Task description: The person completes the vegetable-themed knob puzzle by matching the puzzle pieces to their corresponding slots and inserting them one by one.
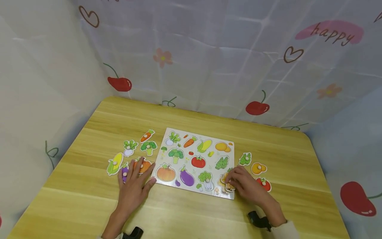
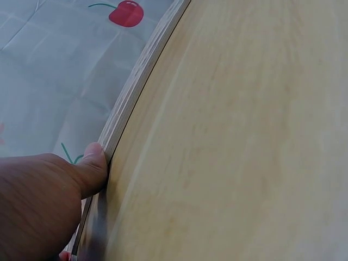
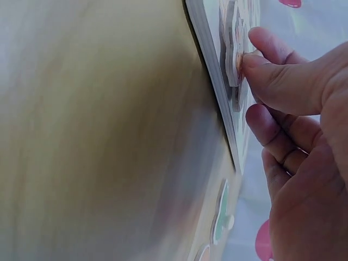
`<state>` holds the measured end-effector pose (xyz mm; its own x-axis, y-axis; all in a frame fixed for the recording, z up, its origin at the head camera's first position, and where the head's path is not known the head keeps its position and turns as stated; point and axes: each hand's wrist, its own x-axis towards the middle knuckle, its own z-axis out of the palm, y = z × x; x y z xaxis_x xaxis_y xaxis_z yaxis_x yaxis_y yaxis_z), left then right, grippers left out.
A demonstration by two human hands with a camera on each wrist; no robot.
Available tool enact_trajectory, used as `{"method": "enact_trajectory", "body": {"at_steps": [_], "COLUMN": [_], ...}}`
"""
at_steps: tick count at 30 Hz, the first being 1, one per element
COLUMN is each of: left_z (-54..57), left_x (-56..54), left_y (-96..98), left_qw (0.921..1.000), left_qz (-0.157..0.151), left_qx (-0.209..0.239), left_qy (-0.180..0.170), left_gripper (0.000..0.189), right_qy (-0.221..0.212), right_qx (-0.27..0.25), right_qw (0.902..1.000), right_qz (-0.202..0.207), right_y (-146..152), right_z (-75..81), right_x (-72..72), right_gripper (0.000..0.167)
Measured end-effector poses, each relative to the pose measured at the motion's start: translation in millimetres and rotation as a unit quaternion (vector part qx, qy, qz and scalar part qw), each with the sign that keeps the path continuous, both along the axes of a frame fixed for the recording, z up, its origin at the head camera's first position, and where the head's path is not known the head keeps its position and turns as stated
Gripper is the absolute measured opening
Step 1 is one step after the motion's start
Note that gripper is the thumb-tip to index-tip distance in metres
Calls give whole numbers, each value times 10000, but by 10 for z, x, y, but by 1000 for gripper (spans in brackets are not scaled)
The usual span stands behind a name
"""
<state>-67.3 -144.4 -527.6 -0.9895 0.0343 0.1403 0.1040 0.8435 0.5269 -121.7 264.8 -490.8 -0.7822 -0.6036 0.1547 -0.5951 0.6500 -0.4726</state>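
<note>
A vegetable puzzle board [image 1: 214, 141] lies on the table. My right hand [image 1: 243, 185] pinches the small knob of a mushroom puzzle piece [image 1: 229, 187] over the board's lower right corner. In the right wrist view, that piece [image 3: 232, 49] is tilted on edge to the camera, the thumb and forefinger at its knob. Whether it sits flush cannot be told. My left hand [image 1: 133, 189] is spread flat, its thumb at the board's lower left corner. Its fingers partly cover an eggplant piece [image 1: 124, 173] and a pumpkin piece [image 1: 146, 166]. A bok choy piece [image 1: 208, 184] sits in the board.
Left of the board lie corn [image 1: 115, 164], radish [image 1: 129, 149], carrot [image 1: 147, 136] and broccoli [image 1: 150, 151] pieces. Right of it are a green piece [image 1: 246, 157], an orange piece [image 1: 259, 168] and a tomato piece [image 1: 266, 186]. A printed curtain [image 1: 203, 76] hangs behind the table.
</note>
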Motion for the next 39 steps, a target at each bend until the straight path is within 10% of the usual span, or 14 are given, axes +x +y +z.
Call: {"method": "enact_trajectory", "body": {"at_steps": [39], "left_z": [18], "left_x": [-18], "left_y": [-5], "left_qw": [10000], "left_qz": [22], "left_qx": [-23], "left_qy": [-25], "left_gripper": [50], "right_qy": [-609], "right_qx": [254], "right_qw": [9973], "right_qz": [329], "right_y": [-124], "right_z": [58], "right_x": [-23], "right_gripper": [21]}}
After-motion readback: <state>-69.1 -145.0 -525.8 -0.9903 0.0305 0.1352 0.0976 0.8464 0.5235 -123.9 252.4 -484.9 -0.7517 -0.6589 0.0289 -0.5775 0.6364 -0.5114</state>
